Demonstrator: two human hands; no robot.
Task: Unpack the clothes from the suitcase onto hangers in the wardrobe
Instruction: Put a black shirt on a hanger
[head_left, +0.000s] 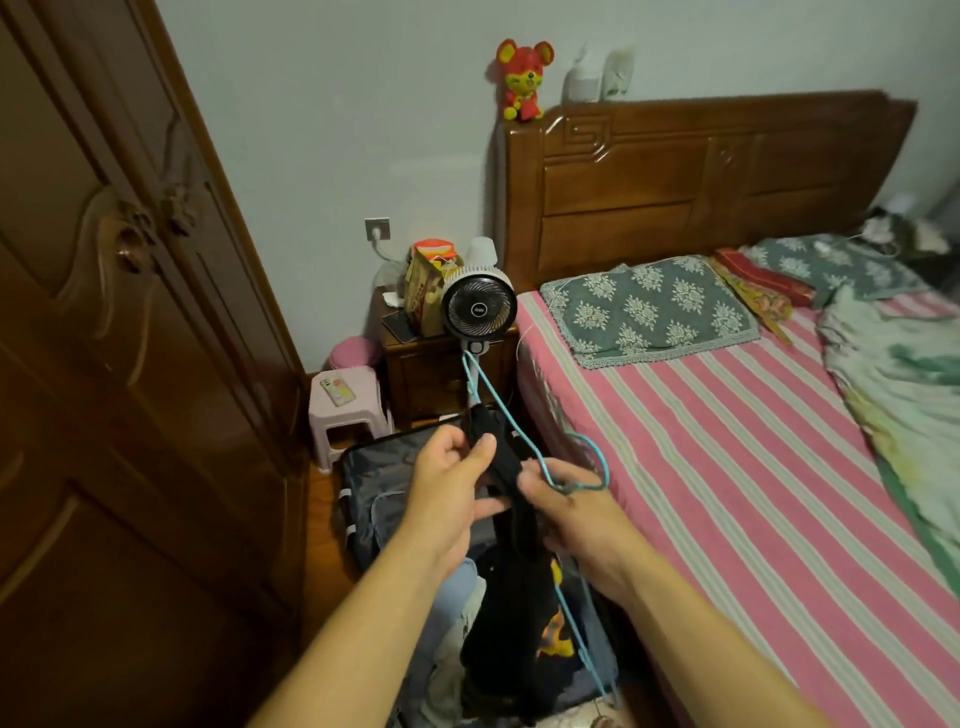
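Note:
A black garment (511, 587) with an orange and yellow print hangs between my hands above the open suitcase (371, 483) on the floor. My left hand (447, 499) pinches the garment's upper part between thumb and fingers. My right hand (571, 512) grips the light blue wire hanger (498, 410) near its hook, together with the black cloth. The hanger's frame runs up toward the fan and down along the garment. More clothes lie in the suitcase (447, 649) under my arms. The brown wooden wardrobe (119, 364) stands at the left, its doors closed.
A bed (727, 441) with a pink striped sheet and pillows fills the right. A white fan (479, 307) and a wooden nightstand (415, 364) stand at the bed's head. A pink stool (345, 405) with a phone on it stands beside the wardrobe.

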